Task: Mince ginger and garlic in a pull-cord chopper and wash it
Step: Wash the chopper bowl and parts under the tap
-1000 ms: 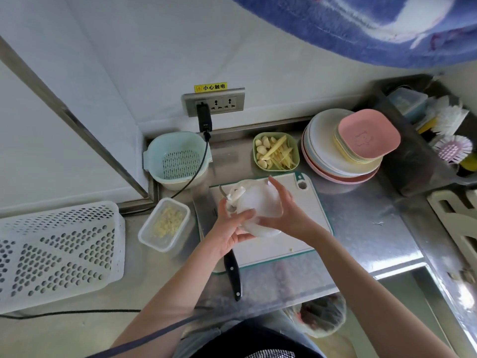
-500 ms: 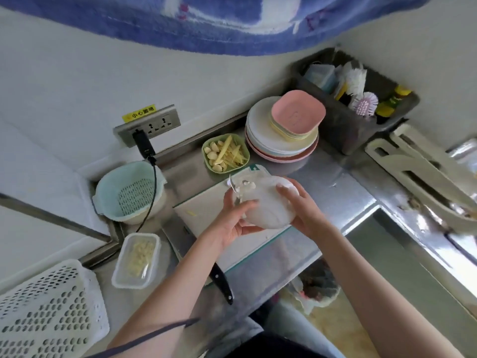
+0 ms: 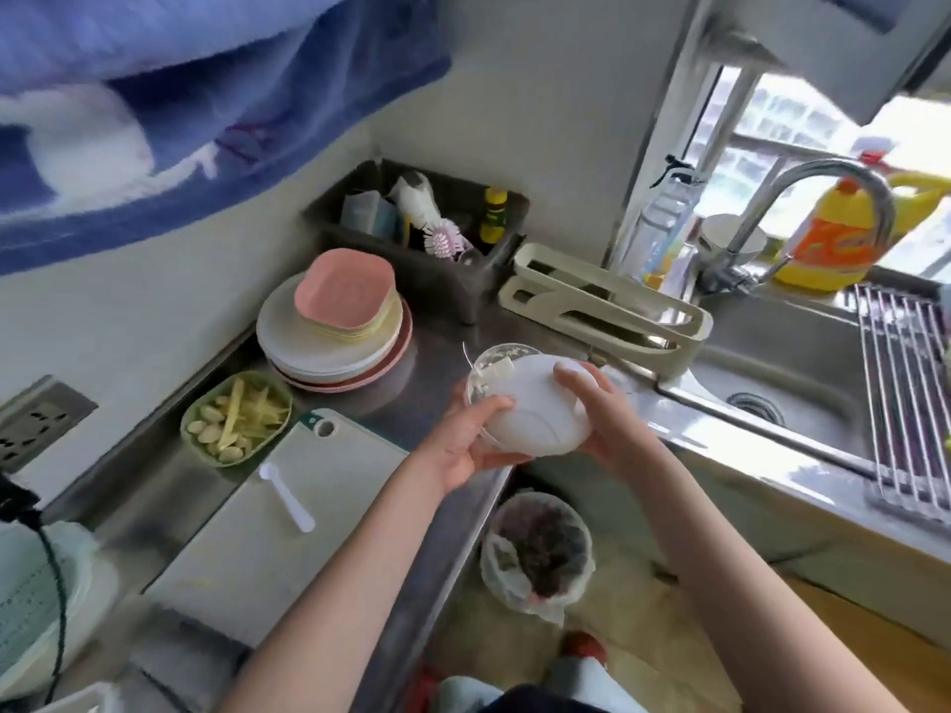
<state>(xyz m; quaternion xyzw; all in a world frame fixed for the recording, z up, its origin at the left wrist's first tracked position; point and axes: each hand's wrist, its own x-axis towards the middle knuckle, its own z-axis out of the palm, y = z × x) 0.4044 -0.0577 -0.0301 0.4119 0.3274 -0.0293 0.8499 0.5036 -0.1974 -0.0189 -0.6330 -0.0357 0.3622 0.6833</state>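
**Chopper held tilted between bench and sink**

Both hands hold the round white plastic pull-cord chopper (image 3: 530,403) in the air above the front edge of the stainless steel bench (image 3: 427,383), between the cutting board and the steel sink (image 3: 772,383). The chopper is tipped: its domed white face turns toward the camera and to the right, while its open clear rim points up and away to the left. The left hand (image 3: 465,445) cups it from below with the thumb curled onto the near rim; the right hand (image 3: 599,411) grips the opposite side, fingers curled over the dome.

A pale green square dish (image 3: 236,416) of garlic cloves and ginger strips sits on the bench just beyond the white cutting board (image 3: 303,501), on which a small white plastic spoon (image 3: 285,494) lies. The yellow bottle's (image 3: 833,239) orange label is too blurred to read.
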